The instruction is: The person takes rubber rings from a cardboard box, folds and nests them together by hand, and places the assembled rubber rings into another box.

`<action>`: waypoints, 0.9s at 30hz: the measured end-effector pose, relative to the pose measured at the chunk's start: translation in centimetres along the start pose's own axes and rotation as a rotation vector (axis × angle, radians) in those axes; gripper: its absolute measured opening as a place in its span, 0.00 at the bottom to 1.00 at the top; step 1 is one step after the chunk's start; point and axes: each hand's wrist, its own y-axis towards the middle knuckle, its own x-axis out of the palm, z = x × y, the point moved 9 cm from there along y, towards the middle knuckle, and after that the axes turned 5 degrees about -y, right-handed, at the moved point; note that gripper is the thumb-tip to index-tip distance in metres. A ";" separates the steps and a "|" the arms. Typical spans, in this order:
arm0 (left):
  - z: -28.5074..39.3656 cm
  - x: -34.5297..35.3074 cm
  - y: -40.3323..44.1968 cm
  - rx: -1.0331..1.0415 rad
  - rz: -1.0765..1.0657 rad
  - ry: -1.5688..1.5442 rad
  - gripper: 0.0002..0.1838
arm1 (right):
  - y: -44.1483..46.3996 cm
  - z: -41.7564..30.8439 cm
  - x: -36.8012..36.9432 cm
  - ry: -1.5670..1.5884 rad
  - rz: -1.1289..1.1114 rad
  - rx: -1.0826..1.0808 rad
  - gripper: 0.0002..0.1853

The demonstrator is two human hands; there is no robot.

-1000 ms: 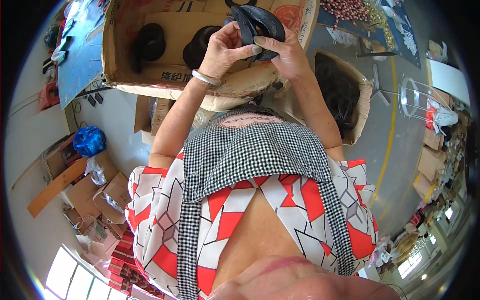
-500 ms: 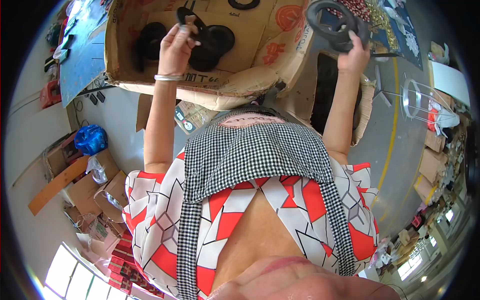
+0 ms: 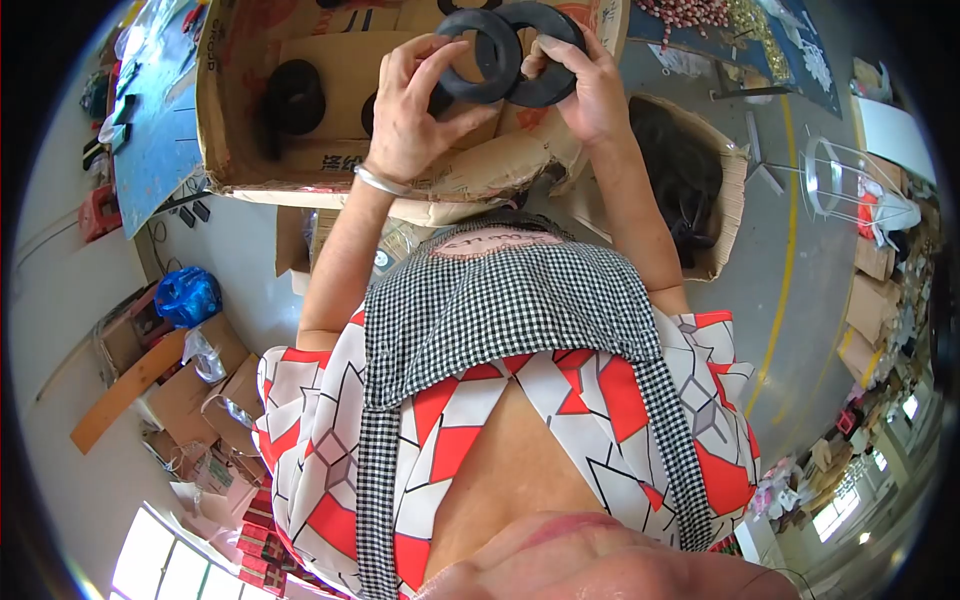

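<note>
Two black rings are held up side by side, touching, above the near edge of a large cardboard box (image 3: 330, 185). My left hand (image 3: 408, 115) pinches the left black ring (image 3: 480, 90), with the thumb below and fingers on its outer edge. My right hand (image 3: 592, 95) wraps round the right black ring (image 3: 543, 92), its fingers partly through the hole. More black rings (image 3: 296, 97) lie inside the box, some partly hidden behind my left hand.
A smaller open carton (image 3: 735, 200) with black items stands on the right. Blue tables (image 3: 160, 140) flank the large box, the right one bearing red and gold decorations (image 3: 690, 12). A white wire frame (image 3: 825, 190) stands farther right. Cartons and a blue bag (image 3: 187, 296) are at left.
My left hand has lifted from inside the box and moved right. My right hand has moved left from beside the box with its ring. Both hands now meet with the rings together.
</note>
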 end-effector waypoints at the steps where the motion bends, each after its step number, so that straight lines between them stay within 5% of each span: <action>1: -0.5 0.9 -0.3 0.011 -0.102 0.055 0.32 | -0.1 0.4 0.2 0.079 -0.027 0.048 0.08; 8: -1.1 3.7 -1.9 0.131 -0.135 0.049 0.15 | -0.1 -0.2 -1.0 0.191 -0.002 0.056 0.07; 10: -4.2 2.4 -2.4 -0.342 -0.001 -0.268 0.08 | -0.4 -0.2 -1.5 0.237 -0.088 0.131 0.06; 11: -5.0 0.7 -1.2 -0.280 0.147 -0.342 0.13 | -0.2 -0.3 -2.5 0.422 -0.163 0.192 0.08; 13: -8.4 -0.6 -0.9 -0.600 0.255 -0.652 0.16 | -1.7 -3.0 -7.6 0.476 -0.016 0.074 0.08; 14: -7.6 -1.0 0.2 -0.473 0.154 -0.446 0.13 | -3.0 -4.5 -10.2 0.413 -0.017 -0.005 0.08; 15: -9.1 2.3 -0.7 -0.776 0.271 -1.269 0.13 | -4.6 -5.8 -13.1 0.391 0.027 -0.066 0.08; 20: 0.4 14.4 1.4 -0.939 -0.279 -1.396 0.14 | -16.1 -12.5 -24.1 -0.041 0.541 -0.339 0.15; 24: 7.6 25.7 0.9 -0.990 -0.789 -1.501 0.16 | -21.9 -12.4 -26.3 -0.316 0.935 -0.289 0.15; 27: 7.8 31.9 -1.4 -0.880 -0.976 -1.099 0.24 | -23.3 -9.8 -28.8 -0.463 1.020 -0.274 0.19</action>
